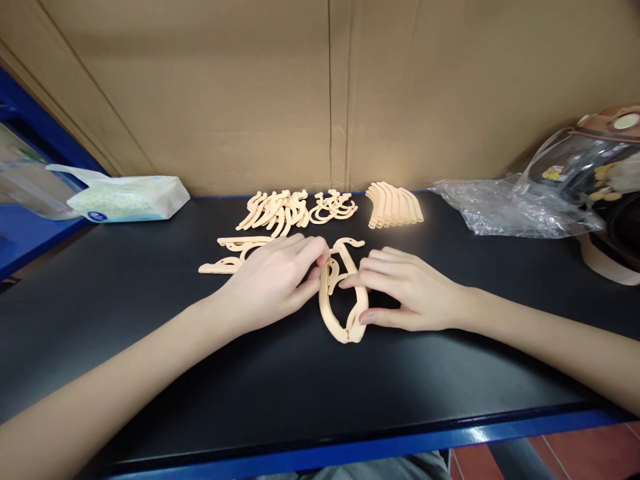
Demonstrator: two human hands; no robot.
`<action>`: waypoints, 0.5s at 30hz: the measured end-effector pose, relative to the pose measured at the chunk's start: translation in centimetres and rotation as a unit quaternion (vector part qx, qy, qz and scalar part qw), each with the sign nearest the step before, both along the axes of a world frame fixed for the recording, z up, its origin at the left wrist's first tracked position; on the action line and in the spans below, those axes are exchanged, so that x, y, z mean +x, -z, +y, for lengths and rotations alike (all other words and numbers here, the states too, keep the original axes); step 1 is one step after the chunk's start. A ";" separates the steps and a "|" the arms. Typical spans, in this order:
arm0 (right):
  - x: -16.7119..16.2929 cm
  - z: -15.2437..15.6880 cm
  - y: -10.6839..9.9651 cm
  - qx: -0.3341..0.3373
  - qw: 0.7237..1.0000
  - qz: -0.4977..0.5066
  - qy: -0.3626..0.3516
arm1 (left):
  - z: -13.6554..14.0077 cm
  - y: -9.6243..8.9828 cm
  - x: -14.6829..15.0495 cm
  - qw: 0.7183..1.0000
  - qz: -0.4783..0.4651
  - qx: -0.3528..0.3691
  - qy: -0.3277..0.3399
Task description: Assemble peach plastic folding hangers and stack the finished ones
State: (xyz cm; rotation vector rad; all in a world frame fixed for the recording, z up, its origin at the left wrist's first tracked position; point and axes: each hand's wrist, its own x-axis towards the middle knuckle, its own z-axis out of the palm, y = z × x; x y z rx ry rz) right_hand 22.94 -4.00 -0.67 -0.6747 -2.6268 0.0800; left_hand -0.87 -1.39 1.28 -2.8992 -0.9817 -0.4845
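A beige plastic folding clothes hanger point(329, 316) lies on the black table between my hands, its two curved arms meeting at the end nearest me. My left hand point(280, 277) is closed, its thumb and fingers pinching the upper part of the hanger's left arm. Against the right arm rests my right hand point(417, 288), thumb on its near part and index finger reaching across it toward the inner curved piece point(338, 283). Beyond and partly behind my left hand lie more beige hanger pieces point(220, 266), which look assembled.
At the back sit a pile of beige hanger arms point(275, 209), several small hooks point(334, 208) and a neat row of curved arms point(395, 205). A tissue pack point(133, 199) is at left. A crumpled clear plastic bag point(515, 208) and a transparent bottle point(570, 160) stand right. Cardboard point(200, 100) forms the back wall.
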 end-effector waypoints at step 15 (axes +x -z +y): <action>-0.1 0.2 0.1 0.085 0.996 0.019 0.022 | -1.1 -0.2 0.6 0.990 -0.001 -0.138 -0.016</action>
